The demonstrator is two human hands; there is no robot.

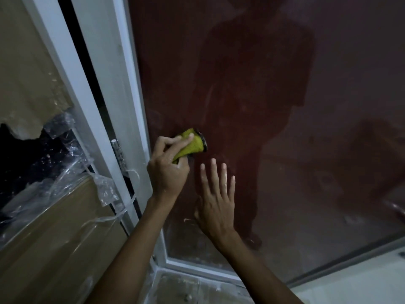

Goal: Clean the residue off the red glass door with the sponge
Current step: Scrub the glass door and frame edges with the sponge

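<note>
The red glass door (pixel 285 106) fills the middle and right of the view, hazy with pale smears. A yellow-green sponge (pixel 192 143) with a dark scouring edge is squeezed in my left hand (pixel 167 170) and pressed against the glass near the door's left frame. My right hand (pixel 215 200) lies flat on the glass just below and to the right of the sponge, fingers straight and spread. A dark reflection of a person shows in the pane.
The white door frame (pixel 129 119) runs diagonally left of the glass, with a metal hinge (pixel 118 154). Further left is a brown panel (pixel 54 238) under torn clear plastic wrap (pixel 72 167). The frame's bottom rail (pixel 197 268) and a pale floor (pixel 361 281) lie below.
</note>
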